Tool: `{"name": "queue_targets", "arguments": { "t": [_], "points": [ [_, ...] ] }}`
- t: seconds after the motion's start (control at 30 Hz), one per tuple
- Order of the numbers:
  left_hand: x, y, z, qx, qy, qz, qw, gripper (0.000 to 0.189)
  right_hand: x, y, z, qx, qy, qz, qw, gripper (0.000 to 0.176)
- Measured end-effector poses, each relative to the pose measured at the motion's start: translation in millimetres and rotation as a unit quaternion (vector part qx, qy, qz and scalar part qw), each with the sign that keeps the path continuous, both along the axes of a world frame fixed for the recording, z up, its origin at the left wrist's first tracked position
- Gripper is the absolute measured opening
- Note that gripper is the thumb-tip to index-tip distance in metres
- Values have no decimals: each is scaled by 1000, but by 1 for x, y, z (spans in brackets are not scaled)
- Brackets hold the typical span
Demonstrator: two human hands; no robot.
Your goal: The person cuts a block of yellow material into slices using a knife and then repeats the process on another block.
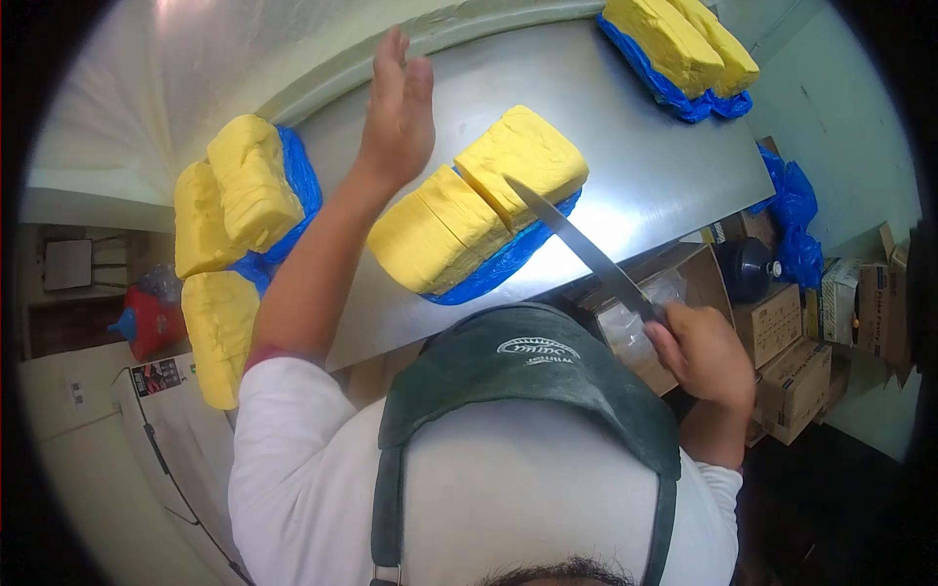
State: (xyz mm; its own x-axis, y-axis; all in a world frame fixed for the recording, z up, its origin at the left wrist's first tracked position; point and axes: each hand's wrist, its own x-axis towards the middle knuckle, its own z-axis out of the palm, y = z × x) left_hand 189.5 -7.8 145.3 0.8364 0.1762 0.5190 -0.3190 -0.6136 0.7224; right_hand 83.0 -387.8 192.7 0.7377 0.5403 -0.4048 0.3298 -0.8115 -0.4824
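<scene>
L hand: the L hand point(399, 127) is hovering above the table, near the middle block; fingers are extending upward, open, w/ nothing visible in the grip.
R hand: the R hand point(705, 356) is gripping the knife point(586, 249) by its handle, fingers closed around it, out past the table's near edge.
Blade: pointing up & to the L; its tip is lying over the R piece of the block. Can't tell if it's touching.
Middle block: the yellow block point(477, 210) is sitting at a slant mid-table, w/ a narrow gap btwn its R piece & the L part; a thin line is running across the L part's top.
Under it: blue plastic point(500, 266) is showing along the near side.
Table: the metal table point(489, 73) is shining w/ glare on the R.
L side: yellow blocks point(256, 186) are resting close together w/ more blue plastic.
Far R corner: two yellow slabs point(674, 44) are lying side by side on blue plastic.
Clothing: person is wearing a dark green apron point(528, 366) over a white shirt point(532, 469).
Past table, R: cardboard boxes point(796, 391) are standing near a dark jug point(745, 269).
</scene>
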Motion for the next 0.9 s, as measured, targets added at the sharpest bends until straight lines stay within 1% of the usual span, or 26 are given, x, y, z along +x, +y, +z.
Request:
{"name": "queue_targets", "arguments": {
  "t": [0.07,0.1,0.13,0.17,0.2,0.27,0.3,0.37,0.5,0.57,0.7,0.77,0.9],
  "points": [
    [13,-8,22,-24,-96,-53,994,76,5,34,-28,77,-140,-26,987,25],
    [20,-11,24,-23,-98,-55,993,76,10,54,-44,95,-162,-57,981,26],
    [27,-15,25,34,-57,-42,997,80,15,72,-62,112,-182,-88,973,26],
    [34,-17,25,92,-16,-30,995,83,23,84,-83,140,-216,-85,963,26],
    [43,-16,21,93,-17,-31,995,83,27,93,-100,167,-249,-82,951,27],
    [61,-14,2,245,58,20,968,82,31,106,-111,154,-252,-76,952,27],
    [68,-12,-2,246,56,18,967,82,33,110,-114,141,-255,-69,954,27],
    [76,-7,-15,272,-8,8,962,74,34,111,-120,143,-260,-65,953,27],
    [82,-5,-28,252,-13,6,968,80,36,112,-124,152,-268,-62,949,29],
    [82,-5,-32,236,0,-11,972,86,37,113,-124,141,-260,-62,953,29],
    [84,-4,-34,242,9,-11,970,85,39,115,-121,114,-236,-55,963,31],
    [88,-2,-34,255,21,16,967,76,39,117,-122,109,-228,-55,966,31],
    [100,3,-40,241,48,15,969,74,38,122,-121,84,-203,-59,974,32]
  ]
}}
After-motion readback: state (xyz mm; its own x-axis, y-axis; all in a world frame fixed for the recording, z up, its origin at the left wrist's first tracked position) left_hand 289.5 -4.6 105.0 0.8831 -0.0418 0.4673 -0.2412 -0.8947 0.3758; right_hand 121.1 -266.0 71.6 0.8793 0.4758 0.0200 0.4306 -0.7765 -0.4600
